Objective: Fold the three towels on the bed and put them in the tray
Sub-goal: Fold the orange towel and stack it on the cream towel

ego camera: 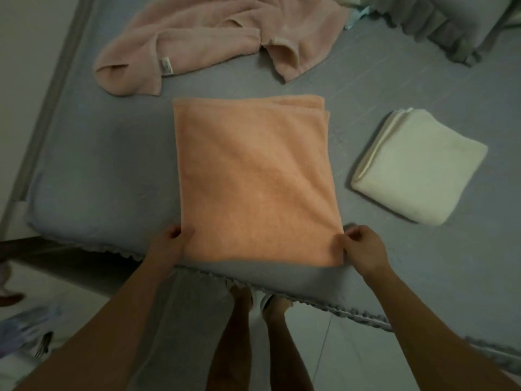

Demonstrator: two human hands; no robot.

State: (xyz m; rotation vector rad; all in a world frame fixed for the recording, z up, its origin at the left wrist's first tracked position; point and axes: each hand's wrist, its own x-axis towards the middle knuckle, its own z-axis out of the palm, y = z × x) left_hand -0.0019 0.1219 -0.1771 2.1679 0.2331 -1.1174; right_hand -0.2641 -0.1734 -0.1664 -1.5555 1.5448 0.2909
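An orange towel (253, 179) lies flat on the grey bed (112, 165), folded into a tall rectangle with layered edges at its far right corner. My left hand (172, 241) grips its near left corner. My right hand (361, 249) pinches its near right corner. A cream towel (417, 167) lies folded into a small square to the right. A pink towel (214, 38) lies crumpled and unfolded at the far side of the bed. No tray is in view.
The bed's near edge (282, 286) with a ruffled trim runs just below the orange towel. A wall (25, 52) borders the bed on the left. Grey bedding (456, 26) is bunched at the far right. My legs stand on the tiled floor (324, 348).
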